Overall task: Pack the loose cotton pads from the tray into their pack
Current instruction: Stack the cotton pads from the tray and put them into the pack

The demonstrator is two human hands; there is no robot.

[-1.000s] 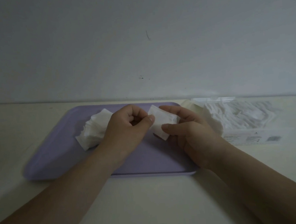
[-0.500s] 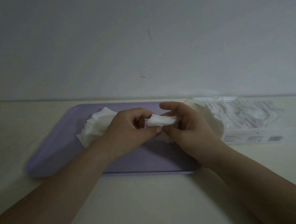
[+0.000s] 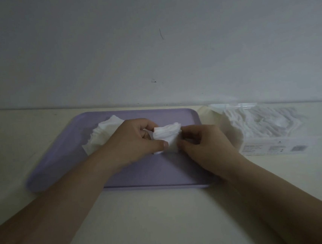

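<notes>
— What do we see at the fingers point(image 3: 158, 144)?

— On our left hand point(image 3: 136, 142) the thumb and curled fingers pinch one end of a small stack of white square cotton pads point(image 3: 167, 136). Our right hand point(image 3: 203, 145) pinches the other end the same way, thumb below and forefinger above.

— So both hands hold it. Where does the stack sit?

— Between the two hands, over the middle of the flat lilac plastic tray point(image 3: 60, 151). We cannot tell whether its lower edge touches the tray.

— And beyond the hands?

— Behind our left hand a heap of loose white cotton pads point(image 3: 102, 133) lies on the tray's far left part, partly hidden by the knuckles.

— The pack?

— The clear plastic pack point(image 3: 264, 123) lies on its side on the cream table point(image 3: 165, 219), just right of the tray. We see white pads through it and a printed label along its near edge.

— Further out?

— The tray's far rim runs near a pale grey wall point(image 3: 148, 44). Both our bare forearms reach in from the near edge.
</notes>
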